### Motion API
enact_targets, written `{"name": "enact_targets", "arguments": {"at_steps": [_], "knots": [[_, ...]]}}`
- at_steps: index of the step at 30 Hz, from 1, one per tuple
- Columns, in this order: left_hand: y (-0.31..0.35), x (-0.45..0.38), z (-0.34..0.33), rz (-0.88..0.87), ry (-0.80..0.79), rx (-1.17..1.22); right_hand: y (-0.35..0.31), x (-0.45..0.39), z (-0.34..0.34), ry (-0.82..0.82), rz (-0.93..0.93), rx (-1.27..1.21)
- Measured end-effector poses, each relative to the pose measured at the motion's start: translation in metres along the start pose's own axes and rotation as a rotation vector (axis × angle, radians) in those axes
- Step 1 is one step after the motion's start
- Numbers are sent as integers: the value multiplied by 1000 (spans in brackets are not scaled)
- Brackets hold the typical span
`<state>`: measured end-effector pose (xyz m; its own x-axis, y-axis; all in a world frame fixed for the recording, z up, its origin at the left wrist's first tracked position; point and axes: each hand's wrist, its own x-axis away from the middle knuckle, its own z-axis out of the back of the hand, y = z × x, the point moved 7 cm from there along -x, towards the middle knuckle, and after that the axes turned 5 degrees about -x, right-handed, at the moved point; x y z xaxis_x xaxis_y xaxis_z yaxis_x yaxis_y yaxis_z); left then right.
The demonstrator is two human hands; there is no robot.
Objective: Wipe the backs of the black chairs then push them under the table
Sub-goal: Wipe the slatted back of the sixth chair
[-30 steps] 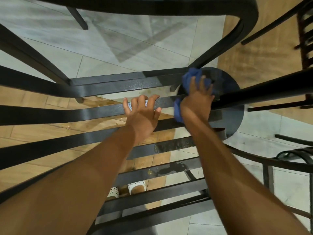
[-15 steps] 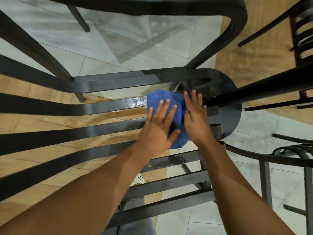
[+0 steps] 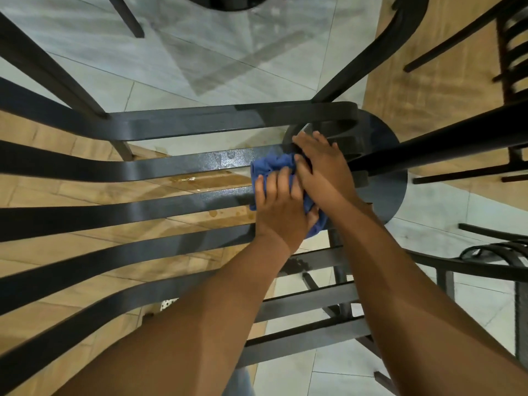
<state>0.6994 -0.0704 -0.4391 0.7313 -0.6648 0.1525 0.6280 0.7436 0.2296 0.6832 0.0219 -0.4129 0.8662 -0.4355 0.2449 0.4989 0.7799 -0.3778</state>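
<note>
Seen from above, a black chair (image 3: 183,164) fills the view, its curved back slats running from the left edge toward the middle. A blue cloth (image 3: 273,167) lies bunched on those slats, near where they meet the chair's right side.

The left hand (image 3: 281,208) lies flat on the cloth, fingers straight and close together, pressing it onto the slats. The right hand (image 3: 323,170) lies just beside it, overlapping its fingers, and also rests on the cloth with its fingers extended; whether the thumb curls under the fabric cannot be told. A corner of the cloth sticks out below the hands.

Water drops sit on the slat left of the cloth, and small wet marks show on the floor (image 3: 217,61) under the chair. A round dark base (image 3: 391,178) stands on the floor just right of the hands. Parts of another chair (image 3: 485,265) show at the right edge.

No containers are in view.
</note>
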Motion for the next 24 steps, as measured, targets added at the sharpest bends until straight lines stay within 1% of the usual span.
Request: {"name": "enact_targets", "arguments": {"at_steps": [2,4,6,7,9,11,13,15,16,17,18,19,21,23,24], "knots": [[-14,3,-2,14,5,-33,2,2,1,83,3,-3],[-33,7,0,2,91,-36,8,1,0,115,-24,-27],[-52,13,1,-34,166,-12,13,2,-5,99,-33,6],[-58,16,0,-47,177,-17,12,2,-8,90,-6,38],[-61,17,-2,-34,147,-40,10,1,-14,43,34,61],[-55,11,7,60,62,-48,10,0,-15,-14,35,23],[-36,1,7,132,-201,-80,10,-1,-7,-25,31,-102],[-5,-8,3,102,-332,-44,12,0,0,-6,38,-229],[8,-11,0,81,-342,-16,14,0,2,3,41,-247],[17,-15,-1,58,-283,-13,14,0,3,7,48,-244],[20,-18,2,43,-182,-45,15,0,3,8,55,-236],[18,-20,3,39,-102,-62,15,0,2,4,60,-231],[11,-18,2,-31,48,-82,16,1,1,-5,54,-241],[5,-14,1,-119,87,-44,17,1,1,-16,38,-288],[0,-11,4,-135,96,-29,17,1,0,-24,30,-321]]}}
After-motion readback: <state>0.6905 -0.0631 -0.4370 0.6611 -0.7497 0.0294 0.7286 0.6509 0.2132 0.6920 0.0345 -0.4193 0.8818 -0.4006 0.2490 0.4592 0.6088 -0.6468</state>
